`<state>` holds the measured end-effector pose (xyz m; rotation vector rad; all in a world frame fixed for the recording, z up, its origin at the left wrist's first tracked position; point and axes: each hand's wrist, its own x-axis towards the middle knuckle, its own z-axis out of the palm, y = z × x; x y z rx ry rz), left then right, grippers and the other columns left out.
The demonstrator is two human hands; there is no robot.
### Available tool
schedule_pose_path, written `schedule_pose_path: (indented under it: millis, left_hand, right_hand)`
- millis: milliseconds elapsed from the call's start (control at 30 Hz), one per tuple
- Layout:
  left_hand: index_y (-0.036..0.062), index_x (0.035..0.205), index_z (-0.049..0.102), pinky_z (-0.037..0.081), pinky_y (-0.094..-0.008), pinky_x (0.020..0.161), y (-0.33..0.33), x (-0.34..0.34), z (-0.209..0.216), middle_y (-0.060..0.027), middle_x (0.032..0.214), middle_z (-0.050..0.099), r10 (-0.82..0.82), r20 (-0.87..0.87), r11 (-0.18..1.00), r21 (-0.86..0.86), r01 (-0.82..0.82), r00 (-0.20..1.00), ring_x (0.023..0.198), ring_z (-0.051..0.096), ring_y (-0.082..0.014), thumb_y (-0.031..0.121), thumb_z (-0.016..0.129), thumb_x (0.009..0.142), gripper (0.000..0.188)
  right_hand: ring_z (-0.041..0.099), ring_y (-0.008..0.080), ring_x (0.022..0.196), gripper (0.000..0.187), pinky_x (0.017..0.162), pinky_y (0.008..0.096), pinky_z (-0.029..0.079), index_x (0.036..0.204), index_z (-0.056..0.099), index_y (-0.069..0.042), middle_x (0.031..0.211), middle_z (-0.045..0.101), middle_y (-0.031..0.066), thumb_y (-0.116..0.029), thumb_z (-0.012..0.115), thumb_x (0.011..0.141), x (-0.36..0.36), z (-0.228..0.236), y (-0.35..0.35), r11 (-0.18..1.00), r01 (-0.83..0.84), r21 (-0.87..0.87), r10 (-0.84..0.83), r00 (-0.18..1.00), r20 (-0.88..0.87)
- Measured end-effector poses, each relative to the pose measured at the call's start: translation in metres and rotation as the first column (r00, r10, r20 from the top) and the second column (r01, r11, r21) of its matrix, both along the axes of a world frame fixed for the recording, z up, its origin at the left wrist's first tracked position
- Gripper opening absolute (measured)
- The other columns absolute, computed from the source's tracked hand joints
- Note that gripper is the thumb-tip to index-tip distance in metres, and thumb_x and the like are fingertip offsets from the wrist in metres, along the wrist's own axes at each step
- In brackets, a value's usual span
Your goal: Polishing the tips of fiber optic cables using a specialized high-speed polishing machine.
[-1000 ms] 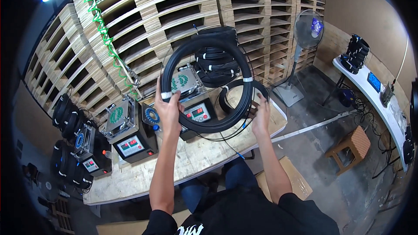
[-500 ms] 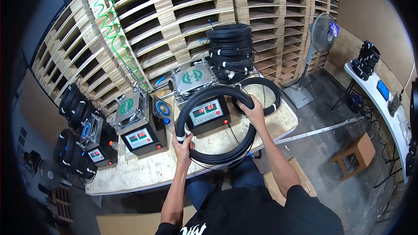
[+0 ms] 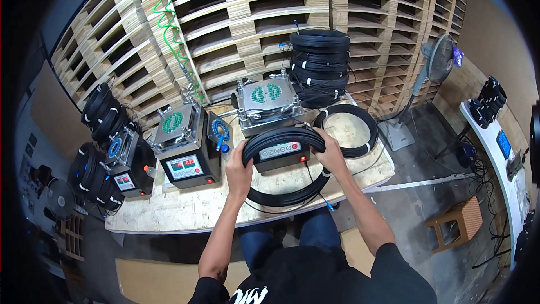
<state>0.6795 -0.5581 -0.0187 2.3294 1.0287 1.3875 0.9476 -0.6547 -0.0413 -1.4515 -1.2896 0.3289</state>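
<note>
Between my two hands is a large coil of black cable [image 3: 286, 198], tilted above the front of the wooden table. My left hand [image 3: 238, 171] is closed round its left side, and my right hand [image 3: 330, 155] grips the right side. One cable end with a blue connector [image 3: 329, 205] hangs at the coil's lower right. Behind the coil stands a black control box [image 3: 279, 152] with a red switch; the coil's upper arc covers its display. A metal plate with green pieces in a ring [image 3: 267, 98] sits on top of that machine.
Another black coil [image 3: 368, 121] lies on the table [image 3: 185, 208] at right, before a stack of coils [image 3: 319, 62]. Similar machines [image 3: 183, 166] stand left, with more coils [image 3: 93, 174] beyond. Wooden pallets [image 3: 242, 17] rise behind. A fan [image 3: 439, 59] and brown stool [image 3: 458, 219] are right.
The coil's upper arc has tipped down and away, now crossing the control box's display. My left hand has risen along the coil's side, and the view has shifted slightly.
</note>
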Motion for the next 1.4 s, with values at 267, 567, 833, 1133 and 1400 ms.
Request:
schedule_pose_path:
  millis: [267, 567, 833, 1133, 1400]
  left_hand:
    - [0.0128, 0.111, 0.063, 0.038, -0.0443, 0.101, 0.029, 0.021, 0.02, -0.0086, 0.138, 0.046, 0.325, -0.368, 0.731, 0.682, 0.015, 0.871, 0.121, 0.045, -0.0277, 0.011, 0.063, 0.085, 0.026]
    - [0.0151, 0.149, 0.039, 0.057, -0.0419, 0.063, 0.045, 0.014, 0.058, -0.0186, 0.117, 0.058, -0.094, -0.786, 0.931, 0.149, 0.334, 0.611, 0.092, 0.069, -0.0327, 0.007, 0.056, 0.089, 0.062]
    - [0.0346, 0.151, 0.039, 0.056, -0.0436, 0.06, 0.04, 0.004, 0.061, -0.0136, 0.095, 0.058, -0.161, -0.695, 0.915, 0.162, 0.371, 0.701, 0.08, 0.067, -0.0331, 0.005, 0.065, 0.083, 0.079]
    - [0.0147, 0.135, 0.06, 0.054, -0.0379, 0.084, 0.049, -0.005, 0.105, -0.0166, 0.109, 0.07, -0.294, -0.189, 0.954, 0.007, 0.3, 0.937, 0.096, 0.07, -0.0307, 0.007, 0.074, 0.084, 0.053]
    - [0.0082, 0.137, 0.059, 0.037, -0.0228, 0.049, 0.064, -0.011, 0.08, 0.0044, 0.081, 0.06, -0.045, 0.351, 0.912, -0.368, 0.182, 0.935, 0.058, 0.047, -0.003, 0.017, 0.073, 0.091, 0.048]
  right_hand:
    - [0.062, 0.0362, 0.115, 0.063, 0.099, 0.0373, 0.048, 0.132, 0.055, 0.003, 0.122, 0.064, 0.0236, 0.01, 0.064, 0.071, -0.011, 0.024, 0.034, 0.975, -0.163, -0.152, 0.193, 0.959, 0.209]
    - [0.065, 0.0386, 0.101, 0.055, 0.085, 0.0428, 0.052, 0.13, 0.059, -0.005, 0.108, 0.064, 0.0202, -0.012, 0.077, 0.079, -0.027, 0.049, 0.023, 0.984, -0.14, -0.108, 0.173, 0.885, 0.432]
    - [0.061, 0.0296, 0.096, 0.044, 0.084, 0.0415, 0.05, 0.115, 0.069, -0.011, 0.107, 0.063, 0.0135, -0.023, 0.083, 0.076, 0.022, 0.132, -0.059, 0.955, 0.055, 0.292, -0.237, 0.734, 0.637]
    - [0.046, 0.0025, 0.054, 0.023, 0.045, 0.0206, 0.034, 0.106, 0.071, -0.002, 0.065, 0.053, -0.0074, -0.022, 0.069, 0.096, 0.162, 0.03, -0.055, 0.991, -0.039, -0.129, 0.016, 0.984, -0.176]
    - [0.043, 0.0019, 0.055, 0.029, 0.049, 0.0187, 0.034, 0.123, 0.063, -0.005, 0.079, 0.057, -0.0048, -0.025, 0.061, 0.102, 0.063, 0.022, -0.008, 0.972, -0.184, 0.146, 0.235, 0.776, -0.585]
